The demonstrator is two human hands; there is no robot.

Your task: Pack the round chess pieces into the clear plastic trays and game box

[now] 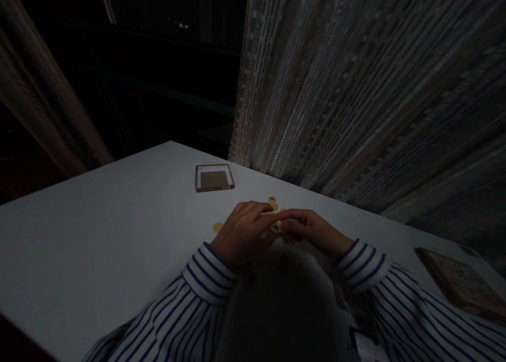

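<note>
My left hand [249, 227] and my right hand [310, 229] meet over the white table [138, 235]. Between their fingertips is a round, pale Chinese chess piece [275, 226] with a dark character facing up. Both hands have their fingers closed around its edges. Just beyond the fingers lie several more pieces, among them one with a red mark [272, 199]. A plain-faced piece [217, 227] rests to the left of my left wrist. Reddish pieces under the right hand are partly hidden in shadow.
An open, shallow box part [214, 188] with a brown rim lies toward the back of the table. At the right edge is a flat box with a picture on it [462, 277]. String curtains [316, 88] hang behind the table's far edge.
</note>
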